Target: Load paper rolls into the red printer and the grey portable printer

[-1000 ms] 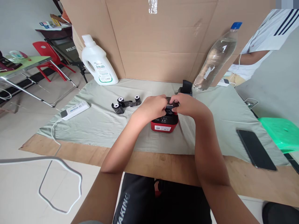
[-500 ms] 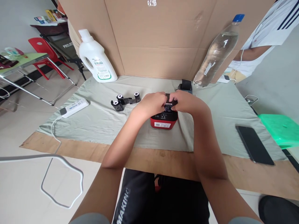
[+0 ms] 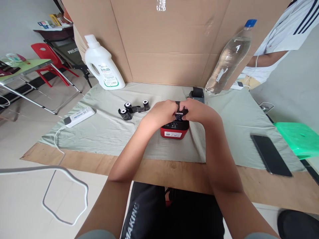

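Barely shifted, left hand point(image 3: 163, 113) and right hand point(image 3: 199, 111) hold a black-topped red device point(image 3: 175, 126) with white label point(image 3: 172, 134).

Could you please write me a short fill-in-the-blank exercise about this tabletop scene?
1. The left hand and the right hand are at a device whose lower body is coloured ____.
2. The clear bottle has a ____ cap.
3. In the head view, the phone lies on the ____-hand side of the device.

Missing words: red; blue; right.
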A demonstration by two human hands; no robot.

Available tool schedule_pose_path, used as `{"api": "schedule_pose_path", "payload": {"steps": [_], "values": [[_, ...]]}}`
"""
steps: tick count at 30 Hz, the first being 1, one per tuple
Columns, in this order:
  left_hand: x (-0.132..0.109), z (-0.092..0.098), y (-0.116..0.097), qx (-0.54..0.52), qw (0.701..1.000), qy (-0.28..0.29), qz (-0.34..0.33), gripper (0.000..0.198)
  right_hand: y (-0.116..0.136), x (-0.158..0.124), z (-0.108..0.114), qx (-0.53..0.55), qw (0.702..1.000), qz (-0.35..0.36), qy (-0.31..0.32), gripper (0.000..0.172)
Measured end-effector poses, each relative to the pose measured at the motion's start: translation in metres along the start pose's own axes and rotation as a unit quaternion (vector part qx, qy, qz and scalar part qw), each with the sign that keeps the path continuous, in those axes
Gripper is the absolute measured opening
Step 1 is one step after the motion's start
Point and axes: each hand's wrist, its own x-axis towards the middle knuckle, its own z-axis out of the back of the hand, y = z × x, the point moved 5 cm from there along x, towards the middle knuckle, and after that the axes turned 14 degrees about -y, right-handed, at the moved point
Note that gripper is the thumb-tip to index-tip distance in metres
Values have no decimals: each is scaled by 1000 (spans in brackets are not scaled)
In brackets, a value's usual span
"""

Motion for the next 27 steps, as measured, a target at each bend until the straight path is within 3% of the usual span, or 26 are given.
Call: {"api": "schedule_pose_path", "payload": {"steps": [12,27], "values": [[-2,-1,1,-1,1000,-2,-5,23,1,0,-1,-8,1000,2,8,27],[-2,-2,-3,21,1000,-11,-3,46,-6,3,-6,-7,999,21,39,27]]}}
